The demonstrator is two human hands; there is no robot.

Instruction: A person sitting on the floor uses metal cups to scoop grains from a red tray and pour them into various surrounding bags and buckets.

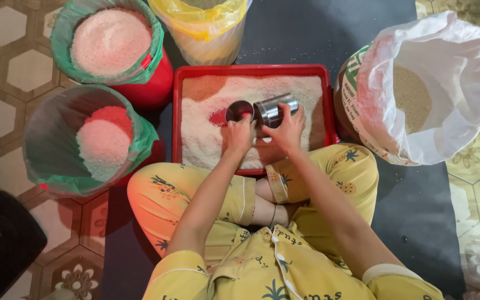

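You have two small steel cups over the red tray (251, 70), which sits on the floor just in front of your crossed legs and is spread with white rice (206, 111). Your left hand (239, 135) is closed around the near side of the open cup (239, 111), whose mouth faces up toward the camera, and your right hand (285, 129) is clamped on the second cup (276, 109), which lies tipped on its side with its mouth toward the first; the two cups look to be touching or nearly so. Judge these cups as light, rigid and smooth: polished metal will likely slip if rice dust coats your fingers, so wrap the fingers round the wall below the rim instead of pinching the lip. The rice itself is loose and will pour and scatter easily, as stray grains on the dark mat (284, 33) suggest. Both forearms reach forward and converge, wrists low over the tray's near edge. Two lined buckets (56, 161) of rice stand to your left, a yellow-lined bucket (204, 28) beyond the tray, and an open sack (429, 89) to your right.
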